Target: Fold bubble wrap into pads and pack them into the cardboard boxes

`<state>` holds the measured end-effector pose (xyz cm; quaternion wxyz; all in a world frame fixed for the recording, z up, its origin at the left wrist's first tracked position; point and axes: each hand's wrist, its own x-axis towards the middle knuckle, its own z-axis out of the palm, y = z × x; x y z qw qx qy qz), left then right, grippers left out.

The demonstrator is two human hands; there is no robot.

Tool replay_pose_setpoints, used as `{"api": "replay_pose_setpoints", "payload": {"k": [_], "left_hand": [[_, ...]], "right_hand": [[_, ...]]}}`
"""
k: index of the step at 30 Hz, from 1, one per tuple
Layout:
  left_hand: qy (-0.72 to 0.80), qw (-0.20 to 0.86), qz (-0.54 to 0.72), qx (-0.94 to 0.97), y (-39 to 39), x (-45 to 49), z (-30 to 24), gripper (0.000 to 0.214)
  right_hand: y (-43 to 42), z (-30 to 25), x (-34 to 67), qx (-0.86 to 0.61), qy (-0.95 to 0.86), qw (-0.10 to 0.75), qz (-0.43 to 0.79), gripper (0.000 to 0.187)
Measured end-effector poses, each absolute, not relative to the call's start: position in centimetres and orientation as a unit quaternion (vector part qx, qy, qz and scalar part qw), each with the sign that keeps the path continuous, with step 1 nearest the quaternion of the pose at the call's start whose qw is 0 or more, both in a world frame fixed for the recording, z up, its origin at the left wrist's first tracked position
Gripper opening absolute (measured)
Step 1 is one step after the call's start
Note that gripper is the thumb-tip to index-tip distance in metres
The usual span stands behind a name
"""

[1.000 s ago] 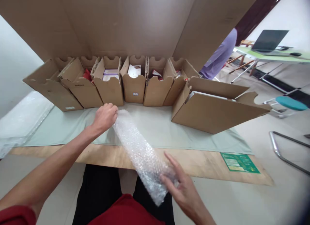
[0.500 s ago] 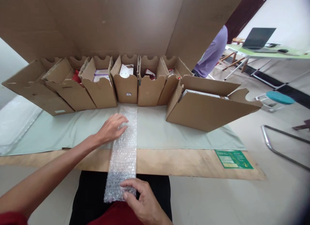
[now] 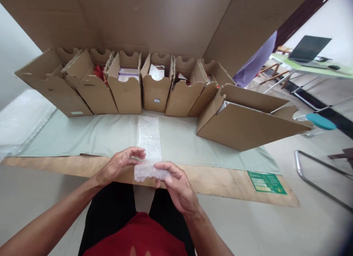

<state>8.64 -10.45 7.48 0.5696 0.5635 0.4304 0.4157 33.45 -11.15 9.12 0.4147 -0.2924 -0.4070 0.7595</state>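
Observation:
A narrow strip of clear bubble wrap lies on the pale green cloth, running toward the cardboard bins. Its near end is lifted and folded up at the table's front edge. My right hand grips that raised end at its right side, thumb in front and a finger along the top. At the left edge of the fold, my left hand has its fingers and thumb apart. Its fingertips are close to the wrap, and whether they touch it I cannot tell.
Cardboard bins holding small packages stand in a curve along the back, before a tall cardboard panel. A wider bin stands at the right. Stacked bubble wrap lies at the far left. A person in purple is behind.
My right hand has moved forward, bringing the strip's near end up from my lap to the table edge. My left hand has drawn back toward me, beside the fold.

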Motion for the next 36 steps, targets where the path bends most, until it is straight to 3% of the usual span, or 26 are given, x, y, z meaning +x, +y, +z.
{"api": "replay_pose_setpoints", "payload": {"k": [8, 15, 19, 24, 27, 36], "left_hand": [[0.479, 0.502, 0.383, 0.610, -10.7, 8.8, 7.5, 0.057], [0.534, 0.431, 0.451, 0.571, -10.7, 10.3, 5.9, 0.084], [0.617, 0.327, 0.476, 0.535, -10.4, 11.3, 5.5, 0.059], [0.657, 0.254, 0.464, 0.538, -10.0, 12.2, 5.4, 0.050], [0.663, 0.245, 0.464, 0.534, -10.0, 12.4, 5.6, 0.053], [0.679, 0.171, 0.406, 0.587, -9.2, 12.4, 4.8, 0.045]], "right_hand": [[-9.1, 9.9, 31.6, -0.289, -0.397, 0.422, 0.762, 0.037], [-6.3, 8.3, 30.2, -0.323, -0.349, 0.429, 0.768, 0.040], [-5.4, 7.5, 29.8, -0.320, -0.333, 0.424, 0.778, 0.041], [-5.4, 7.3, 29.8, -0.331, -0.329, 0.435, 0.769, 0.077], [-5.5, 7.4, 29.9, -0.334, -0.342, 0.440, 0.761, 0.087], [-6.9, 6.5, 30.3, -0.339, -0.425, 0.444, 0.712, 0.059]]}}
